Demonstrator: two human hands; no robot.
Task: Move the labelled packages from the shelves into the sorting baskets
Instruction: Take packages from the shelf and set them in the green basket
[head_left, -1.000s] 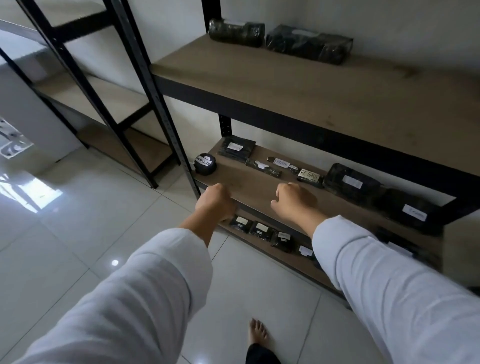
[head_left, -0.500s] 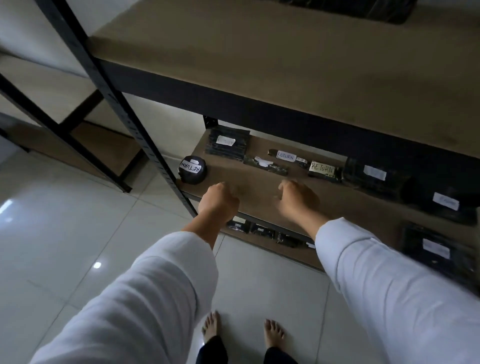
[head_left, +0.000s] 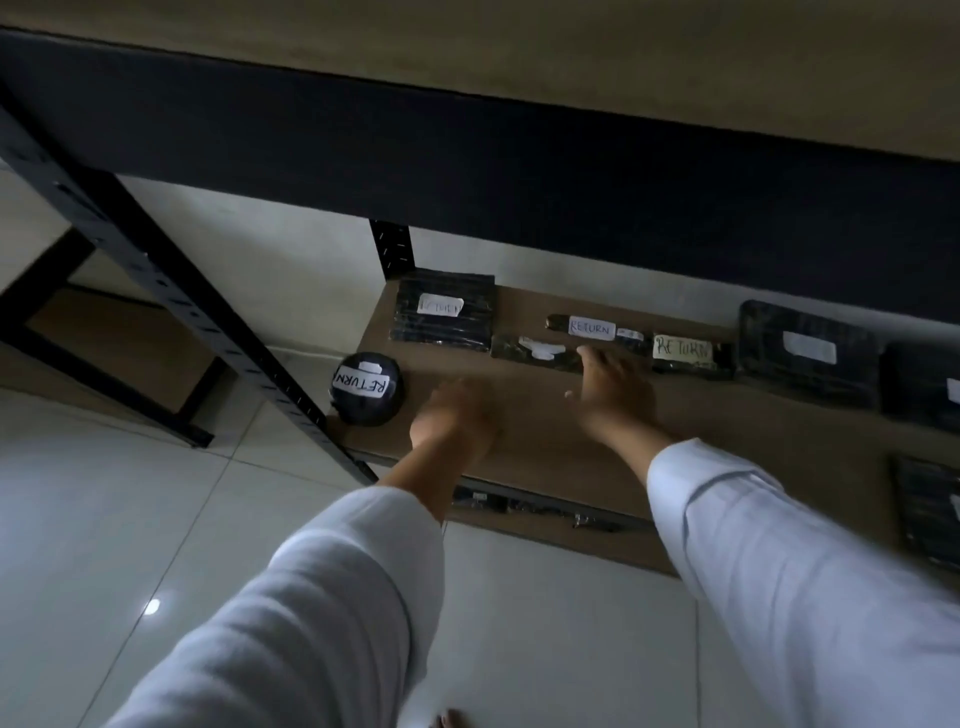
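Note:
Black wrapped packages with white labels lie on the middle wooden shelf (head_left: 550, 447). A round one marked RETURN (head_left: 368, 388) sits at the shelf's left front corner. Behind it lies a flat square package (head_left: 442, 310), then a thin one (head_left: 535, 352), a long one marked RETURN (head_left: 592, 327) and another marked RETURN (head_left: 684, 351). My left hand (head_left: 457, 413), blurred, hovers over the shelf just right of the round package, holding nothing. My right hand (head_left: 613, 389) is spread, fingertips at the thin package's right end.
Larger black packages (head_left: 808, 353) lie on the shelf to the right. The upper shelf's dark beam (head_left: 467, 171) hangs close overhead. A black upright (head_left: 171, 291) slants down on the left. More small packages (head_left: 530, 503) sit on the bottom shelf. White floor tiles lie below.
The view has dropped and closed in under the upper shelf. Both hands, fists before, have reached forward over the middle shelf, and the right hand has opened towards the thin package.

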